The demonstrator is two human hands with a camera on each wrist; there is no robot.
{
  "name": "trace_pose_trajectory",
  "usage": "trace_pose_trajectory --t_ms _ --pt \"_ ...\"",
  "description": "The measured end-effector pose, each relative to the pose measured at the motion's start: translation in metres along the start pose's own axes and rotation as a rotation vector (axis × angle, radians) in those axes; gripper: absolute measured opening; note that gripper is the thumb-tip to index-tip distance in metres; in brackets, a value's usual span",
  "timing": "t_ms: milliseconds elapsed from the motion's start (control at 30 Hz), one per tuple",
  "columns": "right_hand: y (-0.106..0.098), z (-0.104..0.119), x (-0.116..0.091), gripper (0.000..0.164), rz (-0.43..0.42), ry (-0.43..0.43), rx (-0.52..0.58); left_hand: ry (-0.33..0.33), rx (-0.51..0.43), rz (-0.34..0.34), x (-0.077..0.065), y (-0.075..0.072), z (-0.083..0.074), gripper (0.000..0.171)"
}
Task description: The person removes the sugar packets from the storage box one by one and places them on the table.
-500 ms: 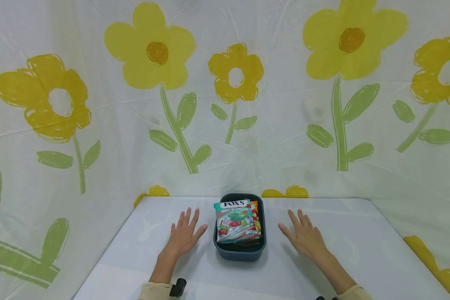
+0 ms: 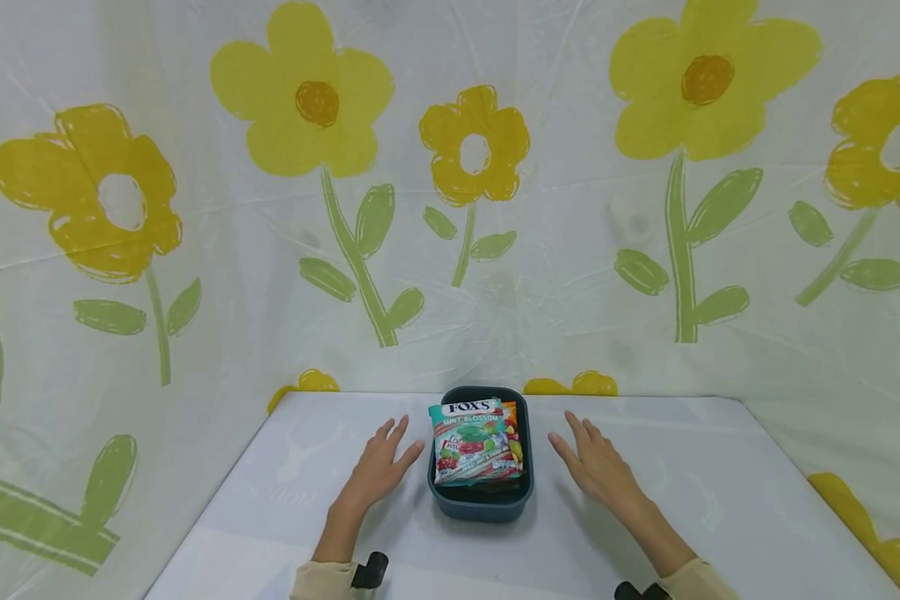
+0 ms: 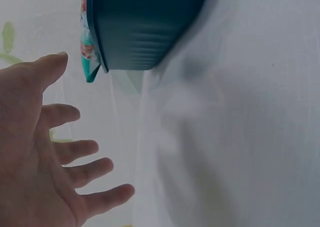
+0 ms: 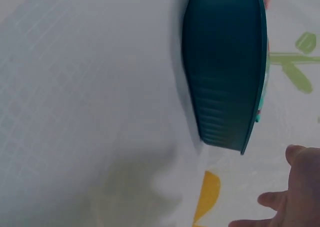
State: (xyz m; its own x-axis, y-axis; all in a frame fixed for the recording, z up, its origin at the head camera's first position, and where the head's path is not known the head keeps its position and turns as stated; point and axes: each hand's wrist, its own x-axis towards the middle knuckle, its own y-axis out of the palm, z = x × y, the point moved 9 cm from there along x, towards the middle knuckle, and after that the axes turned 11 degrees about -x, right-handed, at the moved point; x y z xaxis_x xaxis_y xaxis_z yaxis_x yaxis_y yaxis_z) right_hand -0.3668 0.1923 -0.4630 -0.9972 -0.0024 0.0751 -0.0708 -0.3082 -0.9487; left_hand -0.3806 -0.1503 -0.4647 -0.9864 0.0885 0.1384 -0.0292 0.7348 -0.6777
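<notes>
Two bare hands frame the scene, one on each side of a dark blue-green container, and neither is gripping a thing. On the left, the left hand is released, fingers relaxed and apart, its thumb pointing toward the container with a gap between them. Over on the other side, the right hand matches it, grip slack, thumb spread away from the fingers, near the right wall and clear of it. And the container itself? It sits upright on the white table, midway between the hands, close to the far edge. Up top lies a teal candy bag, face up, FOX'S and MINT BLOSSOM printed across it, its edge poking out past the left rim. Tucked along its right side, partly covered, comes an orange bag, inside the rim. The left wrist view gives a fine look at the spread fingers and the teal corner jutting out; the right wrist view catches the ribbed outer wall, with only part of that hand showing. Cream sleeves reach in from below, and behind it all hangs a white cloth printed with yellow flowers.
</notes>
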Motion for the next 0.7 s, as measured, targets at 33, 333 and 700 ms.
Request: trace_pose_trajectory --t_ms 33,333,700 --pt "0.0 0.001 0.001 0.081 0.0 -0.001 0.003 -0.002 -0.012 0.0 0.0 0.001 0.0 0.07" --pt "0.0 0.014 0.003 0.078 -0.009 -0.008 0.006 0.007 -0.114 0.034 0.004 0.009 -0.005 0.064" --pt "-0.002 0.028 0.005 0.072 -0.019 -0.01 0.023 0.006 -0.207 0.114 0.005 0.021 -0.01 0.062"
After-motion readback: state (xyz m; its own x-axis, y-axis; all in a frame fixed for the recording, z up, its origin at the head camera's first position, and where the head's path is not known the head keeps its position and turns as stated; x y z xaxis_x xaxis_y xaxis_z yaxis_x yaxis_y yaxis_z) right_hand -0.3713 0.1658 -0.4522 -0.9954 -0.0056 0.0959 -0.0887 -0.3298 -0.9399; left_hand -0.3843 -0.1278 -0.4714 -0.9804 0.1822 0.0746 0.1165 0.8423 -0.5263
